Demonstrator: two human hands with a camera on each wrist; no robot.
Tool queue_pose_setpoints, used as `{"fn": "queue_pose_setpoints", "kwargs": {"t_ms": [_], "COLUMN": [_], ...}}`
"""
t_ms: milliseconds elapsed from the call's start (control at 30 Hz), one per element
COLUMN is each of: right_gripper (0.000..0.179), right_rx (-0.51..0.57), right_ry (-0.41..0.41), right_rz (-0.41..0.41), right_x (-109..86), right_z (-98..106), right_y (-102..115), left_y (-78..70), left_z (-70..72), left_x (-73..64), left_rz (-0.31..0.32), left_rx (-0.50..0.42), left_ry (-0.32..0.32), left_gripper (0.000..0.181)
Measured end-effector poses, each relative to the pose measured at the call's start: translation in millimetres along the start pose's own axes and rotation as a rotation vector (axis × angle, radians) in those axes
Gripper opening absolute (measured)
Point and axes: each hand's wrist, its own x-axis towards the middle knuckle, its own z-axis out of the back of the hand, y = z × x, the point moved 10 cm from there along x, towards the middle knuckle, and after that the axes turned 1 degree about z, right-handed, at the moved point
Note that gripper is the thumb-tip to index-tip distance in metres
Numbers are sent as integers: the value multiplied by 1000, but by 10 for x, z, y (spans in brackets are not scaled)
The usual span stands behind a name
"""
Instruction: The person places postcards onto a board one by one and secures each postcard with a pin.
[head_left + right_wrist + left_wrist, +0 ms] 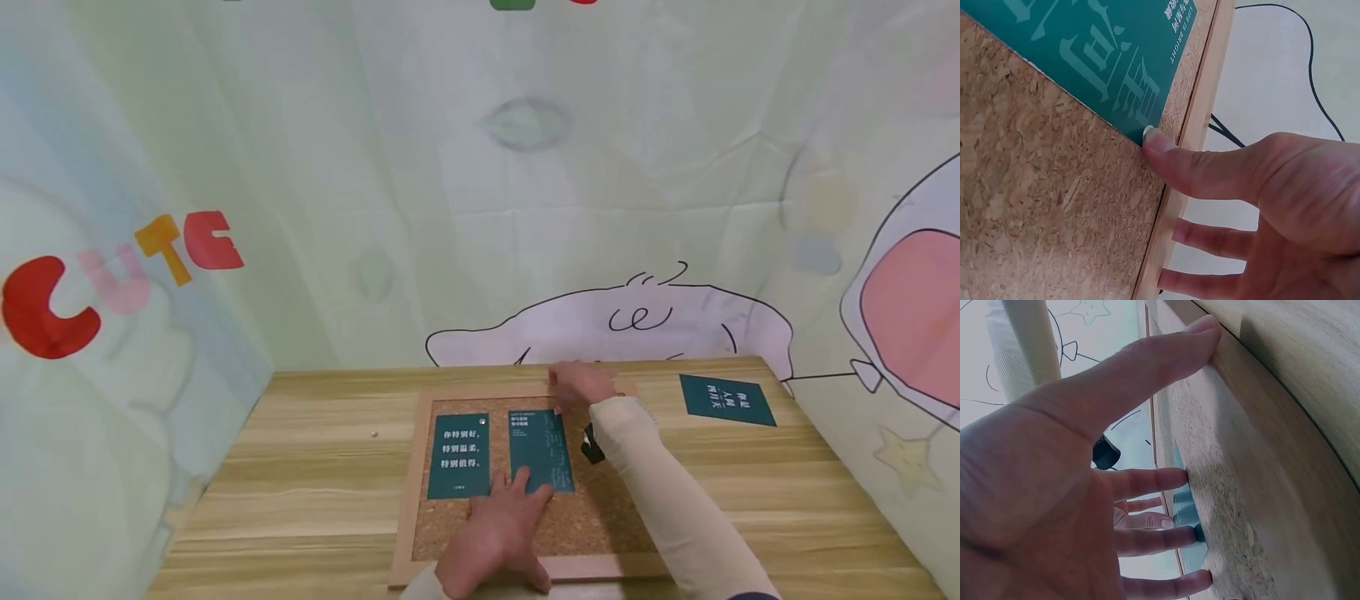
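A framed cork board (611, 517) lies on the wooden table. In its middle is a green card (536, 450) with white print; a similar green card (458, 467) lies to its left, a small round white tack (482, 422) near its top right corner. My left hand (501, 527) spreads its fingers over the middle card's lower part, the thumb by the board's front frame. At that card's upper right corner, my right hand (581, 383) presses a small white tack (1147, 130) with its thumb (1188, 169). Its other fingers (1213, 239) reach to the frame's far edge.
Another green card (727, 400) lies at the table's back right. A small pale round thing (374, 434) sits left of the board. Near the right forearm is a black object (592, 446), partly hidden. A printed cloth (375, 208) hangs behind the table.
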Motion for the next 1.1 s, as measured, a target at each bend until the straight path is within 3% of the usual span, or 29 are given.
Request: {"fn": "queue_pose_setpoints", "kwargs": {"t_ms": [300, 700, 900, 1100], "right_gripper": [37, 36, 43, 60], "right_rx": [-29, 20, -2, 59], "right_ry": [-33, -47, -59, -210], "right_rz": [-12, 20, 148, 327], "right_x": [8, 19, 28, -129], "right_z": [38, 57, 66, 243], "right_y": [10, -1, -29, -261], "left_y": [24, 59, 72, 65], "left_z": [48, 72, 53, -26], "left_x": [-12, -10, 4, 5], "left_rz": [8, 16, 22, 29], "left_rx": [22, 18, -33, -73], "left_ry": [-17, -8, 5, 24], "left_gripper": [101, 101, 99, 93]}}
